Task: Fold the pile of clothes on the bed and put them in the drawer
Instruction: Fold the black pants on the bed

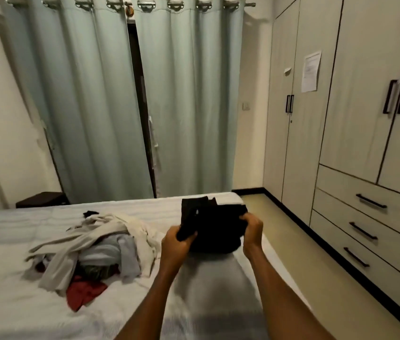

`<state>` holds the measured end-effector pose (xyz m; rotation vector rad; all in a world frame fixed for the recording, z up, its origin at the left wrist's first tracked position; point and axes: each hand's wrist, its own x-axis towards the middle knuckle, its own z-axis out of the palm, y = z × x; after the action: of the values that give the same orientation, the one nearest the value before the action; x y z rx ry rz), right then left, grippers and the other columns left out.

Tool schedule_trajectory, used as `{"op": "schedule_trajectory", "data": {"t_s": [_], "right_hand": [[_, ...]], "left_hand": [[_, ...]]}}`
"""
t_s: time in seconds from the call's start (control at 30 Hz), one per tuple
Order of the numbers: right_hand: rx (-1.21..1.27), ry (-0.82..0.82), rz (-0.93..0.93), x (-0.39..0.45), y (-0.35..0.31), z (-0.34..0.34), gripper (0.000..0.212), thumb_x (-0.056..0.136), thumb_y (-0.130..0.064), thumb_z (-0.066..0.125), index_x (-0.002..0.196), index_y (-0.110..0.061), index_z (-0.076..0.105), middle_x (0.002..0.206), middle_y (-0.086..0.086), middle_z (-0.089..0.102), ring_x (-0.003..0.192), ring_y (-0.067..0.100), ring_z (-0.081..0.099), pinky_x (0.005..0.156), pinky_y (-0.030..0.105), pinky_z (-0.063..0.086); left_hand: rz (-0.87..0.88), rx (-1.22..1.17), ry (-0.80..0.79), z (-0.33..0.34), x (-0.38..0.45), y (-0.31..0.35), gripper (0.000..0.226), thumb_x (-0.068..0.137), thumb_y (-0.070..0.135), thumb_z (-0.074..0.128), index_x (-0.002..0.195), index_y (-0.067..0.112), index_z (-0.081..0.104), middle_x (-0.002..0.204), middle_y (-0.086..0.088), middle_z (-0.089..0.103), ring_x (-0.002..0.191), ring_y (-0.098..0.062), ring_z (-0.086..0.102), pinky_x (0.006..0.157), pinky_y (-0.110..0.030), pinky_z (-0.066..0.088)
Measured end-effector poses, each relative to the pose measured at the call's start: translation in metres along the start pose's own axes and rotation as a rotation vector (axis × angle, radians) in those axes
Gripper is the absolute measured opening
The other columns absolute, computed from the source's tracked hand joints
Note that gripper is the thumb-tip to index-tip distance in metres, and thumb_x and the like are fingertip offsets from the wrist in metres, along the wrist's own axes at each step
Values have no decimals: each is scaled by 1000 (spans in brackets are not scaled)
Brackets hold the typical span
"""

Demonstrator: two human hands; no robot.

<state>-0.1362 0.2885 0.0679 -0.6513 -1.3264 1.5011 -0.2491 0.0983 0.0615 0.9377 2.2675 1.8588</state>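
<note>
The black garment is held up off the bed between both hands, folded to a compact bundle whose long axis runs left to right, from one grip to the other; the left hand pinches its left end with thumb over the cloth, and the right hand has fingers curled over its right edge, so both grips are narrow and closed on fabric. The drawers (three, all shut, under the wardrobe doors) lie to the right of the bundle, across a strip of floor; the right hand is the nearer one. The unfolded pile sits on the bed to the left, just beside the left forearm, well apart from the drawers; much of the task seems left to do.
</note>
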Motion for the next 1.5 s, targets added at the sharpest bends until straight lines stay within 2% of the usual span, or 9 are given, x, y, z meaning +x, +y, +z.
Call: {"op": "schedule_trajectory", "data": {"t_s": [0.2, 0.33, 0.43, 0.53, 0.63, 0.8, 1.07, 1.23, 1.5], "right_hand": [[-161, -30, 204, -157, 110, -107, 14, 92, -4, 51, 80, -5, 57, 77, 11, 55, 75, 24, 51, 69, 34, 40], [-329, -83, 285, -213, 145, -148, 23, 93, 4, 47, 96, -10, 66, 91, 15, 61, 78, 26, 57, 71, 29, 50], [-299, -78, 376, -245, 162, -166, 46, 90, 16, 39, 78, -16, 69, 66, 11, 58, 63, 22, 48, 53, 19, 45], [-243, -14, 606, -276, 151, -170, 33, 96, -1, 44, 82, -9, 73, 93, 20, 68, 93, 37, 62, 85, 44, 54], [-366, -81, 623, -274, 138, -165, 23, 94, -27, 60, 85, -6, 65, 93, 12, 64, 96, 32, 62, 86, 51, 54], [-597, -206, 428, -265, 123, -160, 17, 85, -6, 64, 95, -20, 65, 101, 4, 64, 94, 27, 62, 88, 43, 51], [-1136, -809, 980, -250, 60, -212, 27, 85, -20, 57, 102, -13, 76, 98, 8, 69, 69, 23, 67, 60, 26, 55], [-1209, -434, 484, -231, 88, -187, 15, 80, -29, 60, 77, -15, 59, 82, 7, 62, 78, 30, 64, 69, 33, 47], [-1341, -533, 37, -218, 142, -120, 58, 99, -46, 51, 150, -22, 41, 158, 7, 35, 146, 32, 30, 114, 50, 33]], "left_hand": [[-77, 366, -269, -12, -157, -97, 11, 89, 42, 64, 95, 36, 58, 101, 13, 61, 94, -14, 62, 76, -30, 47], [-104, 421, -326, -13, -207, -137, 19, 90, 18, 64, 108, 22, 61, 122, 4, 47, 84, -8, 57, 70, -12, 44], [-443, 98, -195, -5, -235, -150, 21, 86, 0, 56, 94, 15, 69, 107, -16, 66, 80, -23, 66, 78, -40, 61], [-736, -93, -150, -1, -255, -152, 10, 96, 12, 57, 93, 7, 66, 100, -19, 67, 91, -35, 66, 84, -51, 58], [-611, 75, -236, -2, -263, -148, 12, 96, 15, 61, 106, 14, 55, 105, -15, 61, 91, -32, 65, 70, -43, 61], [-507, 119, -355, -11, -257, -128, 27, 92, -3, 50, 109, 14, 63, 99, -15, 64, 74, -26, 63, 69, -45, 58], [-969, 189, -1345, -55, -257, -124, 36, 99, 8, 46, 132, 14, 62, 119, -19, 65, 96, -30, 72, 85, -40, 58], [-672, 385, -765, -47, -239, -129, 36, 87, -8, 39, 87, 5, 73, 95, -19, 71, 75, -28, 72, 78, -42, 61], [-420, 565, -345, -29, -188, -145, 23, 95, 13, 45, 107, 10, 65, 120, -17, 66, 113, -36, 58, 91, -36, 44]]}}
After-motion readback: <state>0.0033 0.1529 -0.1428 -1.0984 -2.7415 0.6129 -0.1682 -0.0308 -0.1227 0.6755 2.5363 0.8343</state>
